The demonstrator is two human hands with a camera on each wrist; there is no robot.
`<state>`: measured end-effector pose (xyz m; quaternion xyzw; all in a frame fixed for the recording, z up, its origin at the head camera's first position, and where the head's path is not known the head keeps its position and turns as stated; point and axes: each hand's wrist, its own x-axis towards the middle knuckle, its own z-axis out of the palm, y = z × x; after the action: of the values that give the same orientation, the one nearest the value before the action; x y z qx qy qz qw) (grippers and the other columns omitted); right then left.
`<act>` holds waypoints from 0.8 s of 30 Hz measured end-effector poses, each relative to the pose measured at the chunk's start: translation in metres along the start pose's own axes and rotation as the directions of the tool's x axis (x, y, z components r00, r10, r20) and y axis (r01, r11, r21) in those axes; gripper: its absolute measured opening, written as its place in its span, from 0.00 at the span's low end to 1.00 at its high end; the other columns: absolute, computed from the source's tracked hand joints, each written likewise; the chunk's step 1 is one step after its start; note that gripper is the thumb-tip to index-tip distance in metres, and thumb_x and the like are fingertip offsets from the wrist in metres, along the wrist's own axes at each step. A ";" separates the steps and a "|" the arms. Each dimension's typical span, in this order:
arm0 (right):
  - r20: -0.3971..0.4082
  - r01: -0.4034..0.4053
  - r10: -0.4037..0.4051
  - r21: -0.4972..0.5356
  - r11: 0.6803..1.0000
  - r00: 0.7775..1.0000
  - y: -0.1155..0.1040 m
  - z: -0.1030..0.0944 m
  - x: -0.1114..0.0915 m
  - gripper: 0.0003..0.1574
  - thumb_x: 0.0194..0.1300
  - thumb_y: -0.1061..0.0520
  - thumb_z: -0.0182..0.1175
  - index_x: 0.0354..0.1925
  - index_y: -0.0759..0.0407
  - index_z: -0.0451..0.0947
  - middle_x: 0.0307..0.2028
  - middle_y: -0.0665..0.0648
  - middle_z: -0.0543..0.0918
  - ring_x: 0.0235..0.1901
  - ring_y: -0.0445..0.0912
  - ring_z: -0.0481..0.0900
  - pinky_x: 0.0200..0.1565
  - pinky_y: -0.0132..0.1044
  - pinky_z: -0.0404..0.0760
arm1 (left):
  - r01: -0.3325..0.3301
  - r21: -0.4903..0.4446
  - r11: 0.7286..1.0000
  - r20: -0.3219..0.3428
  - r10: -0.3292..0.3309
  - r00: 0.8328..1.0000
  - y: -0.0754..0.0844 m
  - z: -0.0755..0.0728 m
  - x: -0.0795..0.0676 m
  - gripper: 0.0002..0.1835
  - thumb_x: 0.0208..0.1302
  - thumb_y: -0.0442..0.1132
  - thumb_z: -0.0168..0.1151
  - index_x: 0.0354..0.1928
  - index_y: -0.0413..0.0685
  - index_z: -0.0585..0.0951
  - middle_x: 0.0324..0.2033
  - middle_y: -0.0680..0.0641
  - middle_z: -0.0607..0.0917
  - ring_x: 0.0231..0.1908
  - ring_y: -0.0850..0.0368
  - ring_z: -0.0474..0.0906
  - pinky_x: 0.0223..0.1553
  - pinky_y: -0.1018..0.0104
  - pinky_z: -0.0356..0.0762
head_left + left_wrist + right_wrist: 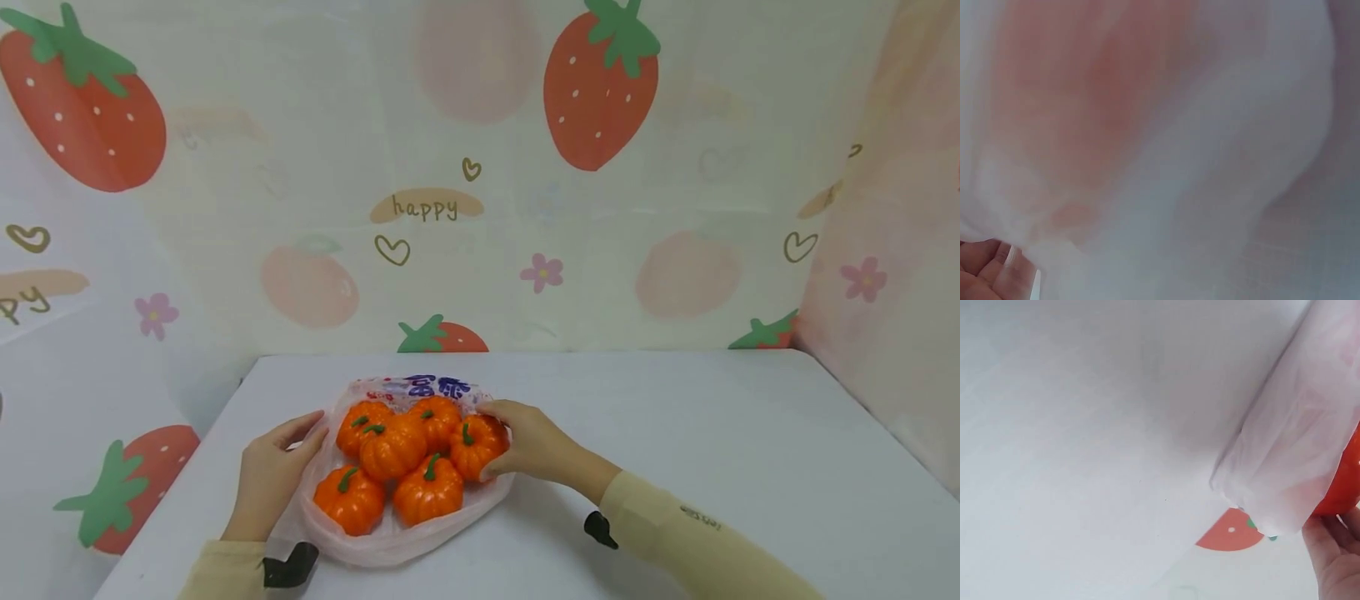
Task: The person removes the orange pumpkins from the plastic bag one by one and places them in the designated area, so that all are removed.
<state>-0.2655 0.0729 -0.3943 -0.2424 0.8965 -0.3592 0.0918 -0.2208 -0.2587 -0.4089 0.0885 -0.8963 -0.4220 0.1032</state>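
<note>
Several small orange pumpkins [392,447] with green stems lie in a thin, whitish-pink plastic bag [405,546], its mouth spread wide. My right hand [536,442] grips the rightmost pumpkin [477,448], thumb at the near side and fingers at the far side; in the right wrist view the hand [1338,556] meets the red-orange pumpkin [1344,481] beside the bag wall. At the bag's left rim, my left hand [272,471] holds the plastic between thumb and fingers. The bag fills most of the left wrist view, blurred, with the fingers [985,269] low in the corner.
The bag stands on a white table [675,467], left of its middle. A curtain [480,167] printed with strawberries, hearts and flowers hangs behind the table and along both sides. Dark straps [291,567] show at the wrists, below beige sleeves.
</note>
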 end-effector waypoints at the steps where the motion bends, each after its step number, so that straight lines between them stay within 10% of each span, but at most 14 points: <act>1: -0.002 0.001 -0.001 -0.004 1.000 1.000 0.000 0.000 0.000 0.49 0.52 0.57 0.77 0.69 0.61 0.69 0.66 0.62 0.75 0.67 0.58 0.71 0.66 0.54 0.73 | -0.001 0.003 1.000 -0.001 0.001 1.000 0.000 0.000 0.001 0.25 0.73 0.49 0.57 0.66 0.44 0.76 0.62 0.37 0.79 0.63 0.39 0.75 0.61 0.50 0.75; 24: -0.208 -0.006 0.050 0.205 0.979 0.977 0.008 -0.020 -0.027 0.47 0.46 0.54 0.80 0.63 0.63 0.74 0.63 0.60 0.78 0.64 0.57 0.75 0.62 0.50 0.77 | 0.001 -0.002 1.000 0.003 -0.001 1.000 -0.002 0.001 0.002 0.26 0.73 0.49 0.56 0.67 0.44 0.74 0.63 0.37 0.78 0.64 0.40 0.73 0.62 0.49 0.73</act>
<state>-0.2521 0.1035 -0.3859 -0.1793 0.8631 -0.4715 0.0251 -0.2232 -0.2602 -0.4111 0.0883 -0.8960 -0.4232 0.1018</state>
